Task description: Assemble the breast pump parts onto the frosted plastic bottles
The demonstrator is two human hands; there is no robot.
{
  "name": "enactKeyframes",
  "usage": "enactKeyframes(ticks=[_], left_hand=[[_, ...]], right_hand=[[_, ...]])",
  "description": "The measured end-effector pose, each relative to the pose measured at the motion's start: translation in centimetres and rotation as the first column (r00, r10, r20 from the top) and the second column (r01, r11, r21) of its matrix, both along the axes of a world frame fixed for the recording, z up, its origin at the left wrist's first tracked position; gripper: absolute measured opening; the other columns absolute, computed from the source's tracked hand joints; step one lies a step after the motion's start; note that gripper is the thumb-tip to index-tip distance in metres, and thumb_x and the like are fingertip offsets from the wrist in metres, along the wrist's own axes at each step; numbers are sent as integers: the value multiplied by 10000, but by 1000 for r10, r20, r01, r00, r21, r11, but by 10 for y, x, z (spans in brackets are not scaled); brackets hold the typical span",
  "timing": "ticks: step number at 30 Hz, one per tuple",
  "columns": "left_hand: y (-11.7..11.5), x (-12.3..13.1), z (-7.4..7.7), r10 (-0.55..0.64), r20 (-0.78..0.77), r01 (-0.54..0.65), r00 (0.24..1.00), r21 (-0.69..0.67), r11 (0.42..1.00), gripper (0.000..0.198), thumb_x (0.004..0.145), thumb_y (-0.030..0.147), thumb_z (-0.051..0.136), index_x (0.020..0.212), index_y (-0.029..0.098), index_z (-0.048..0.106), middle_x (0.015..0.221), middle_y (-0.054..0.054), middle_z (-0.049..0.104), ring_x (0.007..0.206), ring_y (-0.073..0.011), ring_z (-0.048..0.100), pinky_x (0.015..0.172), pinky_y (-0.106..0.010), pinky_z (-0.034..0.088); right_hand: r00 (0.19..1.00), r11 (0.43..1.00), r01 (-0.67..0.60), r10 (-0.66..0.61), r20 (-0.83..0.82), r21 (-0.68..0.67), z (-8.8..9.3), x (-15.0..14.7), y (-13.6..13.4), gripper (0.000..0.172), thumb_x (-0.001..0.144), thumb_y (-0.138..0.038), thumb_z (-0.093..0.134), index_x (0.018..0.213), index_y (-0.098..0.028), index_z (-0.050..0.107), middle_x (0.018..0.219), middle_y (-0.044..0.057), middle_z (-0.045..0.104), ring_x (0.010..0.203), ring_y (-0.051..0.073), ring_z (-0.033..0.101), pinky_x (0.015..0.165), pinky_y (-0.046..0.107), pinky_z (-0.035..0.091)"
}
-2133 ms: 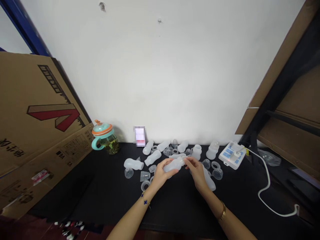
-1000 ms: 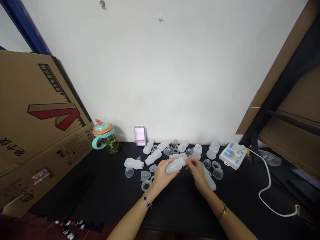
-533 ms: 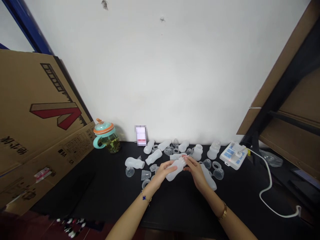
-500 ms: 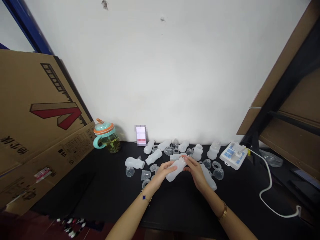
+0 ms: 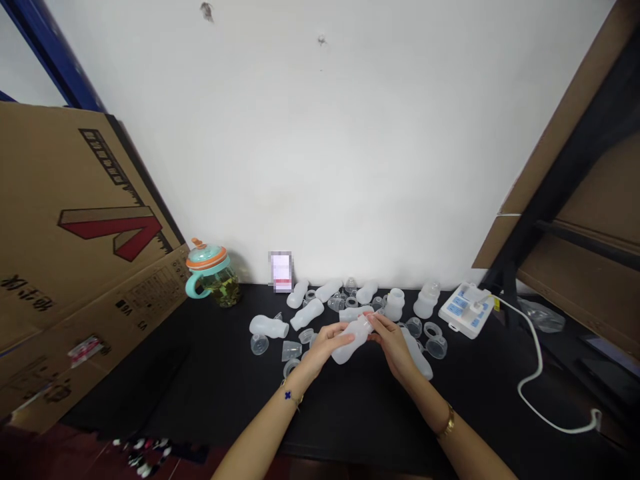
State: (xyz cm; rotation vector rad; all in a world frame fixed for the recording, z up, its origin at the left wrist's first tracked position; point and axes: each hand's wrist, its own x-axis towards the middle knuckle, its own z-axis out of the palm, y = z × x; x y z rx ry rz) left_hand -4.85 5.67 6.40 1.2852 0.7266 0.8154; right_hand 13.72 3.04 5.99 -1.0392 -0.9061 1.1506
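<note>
A frosted white baby bottle (image 5: 346, 350) is held tilted above the black table, its neck pointing up and to the right. My left hand (image 5: 327, 341) is closed around the bottle's body, thumb on top. At the neck end, my right hand (image 5: 393, 339) pinches with thumb and fingers; a clear part seems to be there, but the fingers hide its shape. Just behind the right hand another white bottle (image 5: 420, 360) lies on its side. Clear cups (image 5: 291, 351) and a ring (image 5: 433, 330) lie around both hands.
Several more bottles, one a standing bottle with a clear top (image 5: 427, 300), spread along the wall. A teapot (image 5: 213, 273) and a phone (image 5: 281, 272) stand at left. On the right are a white power strip (image 5: 465, 310) with its cable (image 5: 539, 353) and shelving. A cardboard box (image 5: 90, 267) borders the left.
The view has shifted very slightly. Both hands keep their grip on the bottle, with only slight finger movement at its neck.
</note>
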Motion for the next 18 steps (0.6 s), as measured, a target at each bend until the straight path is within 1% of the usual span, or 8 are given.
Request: enactKeyframes(ticks=[3, 9, 12, 18], left_hand=[[0, 1, -1, 14, -12, -14, 1000, 29, 999, 519, 753, 450, 796, 1176, 159, 724, 1036, -98, 759, 890, -261, 698, 751, -306, 508], [-2, 3, -2, 80, -45, -71, 996, 173, 982, 520, 740, 411, 813, 1183, 153, 719, 1061, -96, 759, 955, -293, 693, 822, -344, 517], [-4, 4, 0, 107, -61, -91, 992, 223, 970, 500, 747, 395, 809, 1174, 151, 721, 1080, -99, 757, 986, -304, 687, 852, -354, 519], [-9, 5, 5, 171, -111, -130, 979, 306, 943, 475, 752, 369, 798, 1166, 149, 724, 1117, -97, 748, 1043, -317, 672, 904, -371, 520]], right_hand=[[1000, 1000, 10, -10, -2, 2, -1, 0, 0, 376, 734, -543, 784, 932, -225, 805, 1044, 82, 751, 946, 276, 673, 664, 318, 561], [1000, 1000, 11, -11, 4, 12, -4, 1, 1, 342, 748, -532, 774, 934, -248, 812, 1040, 73, 756, 932, 282, 677, 670, 332, 562], [1000, 1000, 17, -17, 23, 8, -6, 2, 2, 319, 770, -523, 760, 945, -261, 810, 1058, 65, 755, 946, 283, 670, 680, 331, 558], [998, 999, 38, -38, 52, -8, -6, 3, 2, 327, 769, -529, 759, 949, -261, 809, 1075, 66, 757, 968, 291, 667, 681, 330, 558]])
